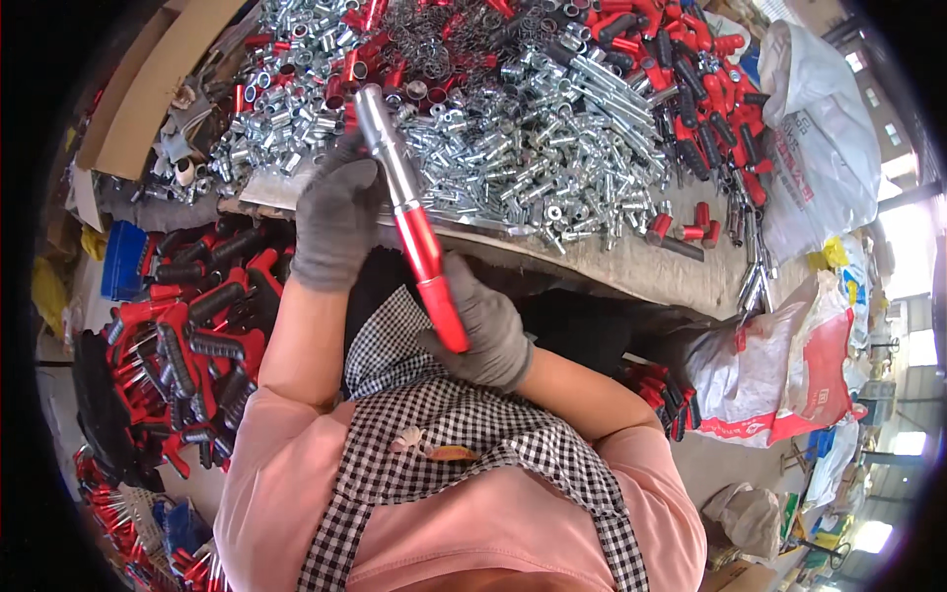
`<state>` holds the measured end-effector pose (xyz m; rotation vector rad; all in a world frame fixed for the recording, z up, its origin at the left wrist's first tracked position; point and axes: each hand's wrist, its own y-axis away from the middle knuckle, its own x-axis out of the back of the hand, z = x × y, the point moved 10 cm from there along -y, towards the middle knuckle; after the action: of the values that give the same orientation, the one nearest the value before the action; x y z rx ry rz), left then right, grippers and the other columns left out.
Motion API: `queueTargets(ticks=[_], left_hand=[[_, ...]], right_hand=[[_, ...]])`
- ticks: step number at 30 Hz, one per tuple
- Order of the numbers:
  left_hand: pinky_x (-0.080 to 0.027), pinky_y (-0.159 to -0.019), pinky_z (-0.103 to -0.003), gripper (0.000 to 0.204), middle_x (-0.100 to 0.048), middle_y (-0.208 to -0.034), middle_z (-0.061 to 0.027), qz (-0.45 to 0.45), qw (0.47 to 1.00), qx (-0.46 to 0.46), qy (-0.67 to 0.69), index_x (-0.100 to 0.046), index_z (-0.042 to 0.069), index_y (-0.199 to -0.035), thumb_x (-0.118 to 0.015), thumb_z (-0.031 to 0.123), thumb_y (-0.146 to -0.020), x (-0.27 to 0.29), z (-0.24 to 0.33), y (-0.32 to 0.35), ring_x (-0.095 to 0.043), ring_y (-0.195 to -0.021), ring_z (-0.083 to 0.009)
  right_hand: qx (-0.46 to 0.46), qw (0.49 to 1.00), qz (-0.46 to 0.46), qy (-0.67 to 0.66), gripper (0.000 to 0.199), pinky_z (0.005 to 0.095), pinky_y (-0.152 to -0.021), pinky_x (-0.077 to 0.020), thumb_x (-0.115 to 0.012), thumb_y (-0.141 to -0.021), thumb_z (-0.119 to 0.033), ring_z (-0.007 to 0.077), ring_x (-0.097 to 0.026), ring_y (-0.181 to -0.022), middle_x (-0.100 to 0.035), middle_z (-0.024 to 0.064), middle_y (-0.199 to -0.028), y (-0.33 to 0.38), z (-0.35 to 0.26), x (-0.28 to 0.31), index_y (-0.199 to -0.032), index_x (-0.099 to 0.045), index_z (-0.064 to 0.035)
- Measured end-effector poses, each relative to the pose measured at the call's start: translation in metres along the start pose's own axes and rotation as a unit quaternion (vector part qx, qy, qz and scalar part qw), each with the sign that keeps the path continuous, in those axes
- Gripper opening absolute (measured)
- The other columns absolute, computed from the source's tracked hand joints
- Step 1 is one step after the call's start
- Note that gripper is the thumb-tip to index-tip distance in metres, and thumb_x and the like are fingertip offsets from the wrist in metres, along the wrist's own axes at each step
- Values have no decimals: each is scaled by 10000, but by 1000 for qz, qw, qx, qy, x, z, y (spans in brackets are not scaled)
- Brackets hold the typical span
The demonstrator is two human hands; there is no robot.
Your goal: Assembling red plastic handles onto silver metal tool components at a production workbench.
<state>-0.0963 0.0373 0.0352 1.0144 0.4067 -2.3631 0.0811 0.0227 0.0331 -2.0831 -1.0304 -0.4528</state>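
Note:
A long tube (422,252), red on its lower half and shiny chrome on its upper half, slants in front of my chest. Wrapped round its red lower end is my gloved right hand (490,331). At the chrome part, my gloved left hand (337,222) is closed against the tube's side, with some of its fingers hidden. The tube's open chrome end points at the bench, where small chrome fittings (533,163) lie in a large heap. Both gloves are grey.
Dark coil springs (434,39) and red-and-black handles (705,109) are heaped at the bench's far side. Short red cylinders (698,225) lie near its right front edge (651,271). More red handles (192,345) pile up at my left. White sacks (824,148) stand on the right.

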Motion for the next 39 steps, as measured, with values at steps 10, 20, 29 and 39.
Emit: queueTargets(ticks=[10, 20, 29, 39], left_hand=[[-451, -437, -220, 243, -601, -717, -29, -281, 886, 287, -233, -592, 12, -971, -648, 189, -815, -5, -58, 62, -578, -507, -119], [-447, -549, -248, 438, -556, -749, -13, -329, 870, 287, -230, -558, 61, -977, -594, 488, -884, 6, -99, 64, -542, -622, -107], [-470, -728, -291, 440, -614, -891, -29, -298, 870, 126, -373, -595, 40, -1062, -570, 452, -909, 3, -89, 58, -558, -800, -118], [-457, -943, -340, 748, -640, -1104, -104, -365, 836, 202, -357, -516, 41, -1258, -821, 384, -667, -29, -107, 57, -605, -1046, -211]], right_hand=[[-192, 890, -23, 413, 620, 427, -869, -482, -602, -800, -557, 365, -608, -990, -587, 204, -1163, -103, 118, 129, -1180, -589, -66], [-328, 835, -109, 428, 580, 427, -858, -487, -704, -700, -456, 347, -641, -930, -664, 230, -969, -143, 209, 108, -1040, -635, 9], [-149, 940, -12, -306, 173, 298, -678, -506, -662, -772, -64, 165, -633, -763, -648, 71, -836, -101, 97, 93, -927, -591, -37], [-89, 959, -175, -202, 222, 321, -788, -496, -663, -810, -94, 188, -628, -875, -643, 81, -920, -42, 59, 16, -1019, -607, -44]])
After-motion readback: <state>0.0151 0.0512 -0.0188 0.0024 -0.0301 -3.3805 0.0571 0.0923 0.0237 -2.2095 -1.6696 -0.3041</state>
